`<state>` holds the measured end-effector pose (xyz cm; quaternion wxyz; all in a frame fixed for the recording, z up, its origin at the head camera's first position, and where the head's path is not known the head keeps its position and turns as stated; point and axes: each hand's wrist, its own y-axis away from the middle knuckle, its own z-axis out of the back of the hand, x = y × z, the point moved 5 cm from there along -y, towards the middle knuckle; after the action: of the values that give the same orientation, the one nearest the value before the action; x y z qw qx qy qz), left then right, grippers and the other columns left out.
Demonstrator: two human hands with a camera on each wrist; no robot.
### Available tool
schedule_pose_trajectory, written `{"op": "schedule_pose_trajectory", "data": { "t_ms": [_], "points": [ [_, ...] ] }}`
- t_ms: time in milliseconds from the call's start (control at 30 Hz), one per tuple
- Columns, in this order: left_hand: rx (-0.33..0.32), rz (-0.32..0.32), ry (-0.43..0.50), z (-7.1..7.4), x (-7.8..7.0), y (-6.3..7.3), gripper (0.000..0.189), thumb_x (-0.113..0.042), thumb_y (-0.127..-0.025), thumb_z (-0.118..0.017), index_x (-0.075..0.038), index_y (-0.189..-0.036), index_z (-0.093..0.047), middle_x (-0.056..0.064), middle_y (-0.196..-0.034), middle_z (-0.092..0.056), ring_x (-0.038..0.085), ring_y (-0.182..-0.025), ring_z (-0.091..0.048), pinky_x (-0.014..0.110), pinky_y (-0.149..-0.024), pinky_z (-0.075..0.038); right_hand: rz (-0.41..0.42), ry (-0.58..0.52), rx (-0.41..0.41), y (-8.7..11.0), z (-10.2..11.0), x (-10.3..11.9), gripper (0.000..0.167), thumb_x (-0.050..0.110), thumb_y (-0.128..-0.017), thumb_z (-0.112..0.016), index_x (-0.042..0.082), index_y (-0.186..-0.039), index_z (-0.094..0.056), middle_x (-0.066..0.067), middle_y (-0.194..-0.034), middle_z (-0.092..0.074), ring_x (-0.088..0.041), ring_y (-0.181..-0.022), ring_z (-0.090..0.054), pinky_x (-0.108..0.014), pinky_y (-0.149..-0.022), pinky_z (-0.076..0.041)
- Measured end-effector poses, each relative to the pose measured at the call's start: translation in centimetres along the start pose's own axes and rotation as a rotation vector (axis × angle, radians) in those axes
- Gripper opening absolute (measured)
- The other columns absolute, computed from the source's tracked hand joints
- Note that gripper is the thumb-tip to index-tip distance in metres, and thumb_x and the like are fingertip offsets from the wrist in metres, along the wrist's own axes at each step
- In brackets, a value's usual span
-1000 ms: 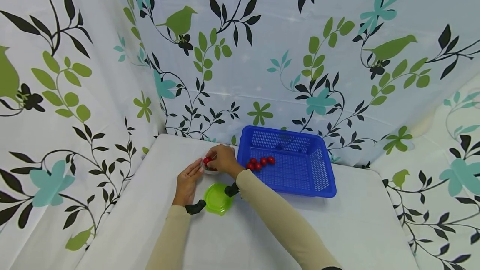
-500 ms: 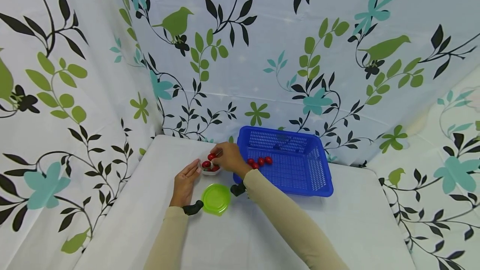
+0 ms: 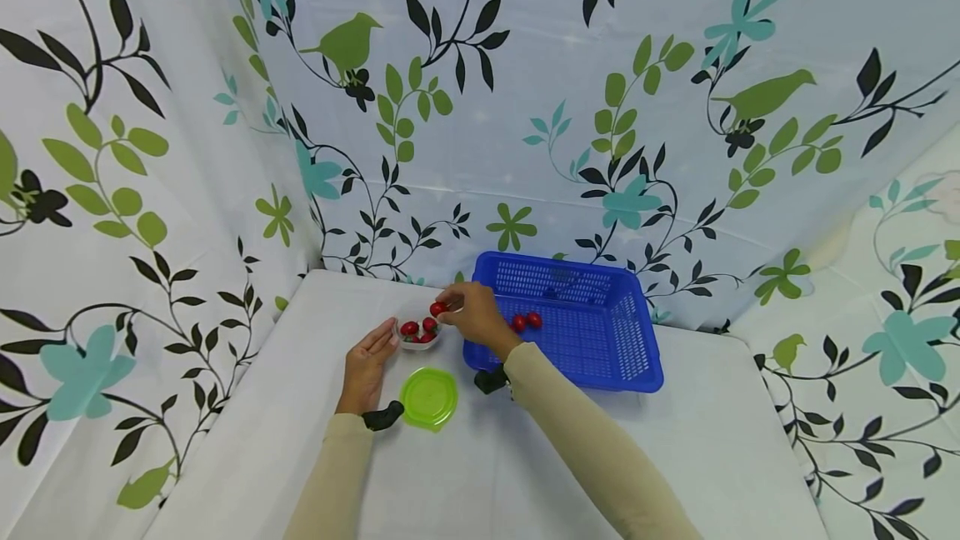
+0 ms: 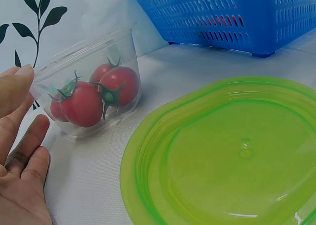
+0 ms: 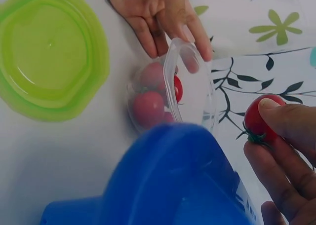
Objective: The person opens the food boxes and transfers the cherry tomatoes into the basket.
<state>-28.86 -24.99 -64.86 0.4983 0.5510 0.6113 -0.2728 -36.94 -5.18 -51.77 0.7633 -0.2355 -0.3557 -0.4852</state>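
In the right wrist view my right hand [image 5: 289, 158] pinches a red cherry tomato [image 5: 260, 117] with a green calyx between thumb and fingers. The head view puts this hand [image 3: 477, 317] above the basket's left edge, just right of a clear plastic container [image 3: 418, 343]. Several cherry tomatoes [image 4: 83, 105] lie inside the container, which is tilted in the left wrist view. My left hand [image 4: 22, 151] pinches the container's rim from the left, thumb on one side and a fingertip on the other. Its remaining fingers are spread below.
A blue perforated basket [image 3: 651, 357] stands at the back right, with cherry tomatoes [image 3: 527, 321] at its left; my right hand and forearm cover part of it. A green lid [image 3: 429, 398] lies flat in front of the container. Patterned cloth [image 3: 487, 148] hangs behind the white-covered table [image 3: 570, 457].
My right hand has moved right and up from the container, carrying a cherry tomato, and now covers more of the basket's tomatoes. My left hand keeps its place at the rim.
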Motion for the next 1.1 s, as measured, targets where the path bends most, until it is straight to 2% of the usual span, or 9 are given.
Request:
{"op": "schedule_pose_trajectory", "data": {
  "t_ms": [233,567,800,1100],
  "points": [
    [0.011,0.012,-0.012,0.0,-0.1,-0.1,0.049,-0.007,-0.105,-0.066,-0.012,-0.153,-0.058,-0.001,-0.164,-0.053,0.01,-0.155,-0.045,0.025,-0.125,-0.038,-0.014,-0.019,-0.029,0.8,1.3,-0.4,0.027,0.014,-0.094,-0.082,0.014,-0.121,-0.079,-0.001,-0.108,-0.08,-0.018,-0.101,-0.074,-0.038,-0.093,-0.065],
    [0.01,0.018,-0.016,0.1,0.2,-0.3,0.049,-0.009,-0.105,-0.067,-0.013,-0.153,-0.058,-0.002,-0.164,-0.052,0.011,-0.155,-0.044,0.027,-0.126,-0.036,-0.038,-0.007,-0.08,1.7,3.0,-2.1,0.024,0.016,-0.093,-0.083,0.017,-0.117,-0.079,-0.001,-0.109,-0.079,-0.018,-0.102,-0.073,-0.04,-0.097,-0.063],
    [0.008,0.005,-0.01,0.2,0.2,-0.3,0.049,-0.007,-0.104,-0.068,-0.011,-0.152,-0.059,0.001,-0.163,-0.054,0.011,-0.154,-0.046,0.025,-0.124,-0.038,-0.074,-0.041,-0.095,2.1,4.0,-3.1,0.024,0.017,-0.093,-0.084,0.018,-0.116,-0.08,-0.001,-0.107,-0.079,-0.019,-0.101,-0.072,-0.038,-0.088,-0.065],
    [0.011,0.019,-0.015,0.2,0.1,-0.2,0.05,-0.009,-0.104,-0.068,-0.012,-0.154,-0.057,0.0,-0.164,-0.052,0.011,-0.155,-0.044,0.027,-0.126,-0.035,-0.099,-0.035,-0.127,2.7,4.8,-4.2,0.024,0.015,-0.091,-0.085,0.018,-0.115,-0.081,-0.001,-0.105,-0.079,-0.019,-0.1,-0.071,-0.042,-0.098,-0.063]
  ]
}}
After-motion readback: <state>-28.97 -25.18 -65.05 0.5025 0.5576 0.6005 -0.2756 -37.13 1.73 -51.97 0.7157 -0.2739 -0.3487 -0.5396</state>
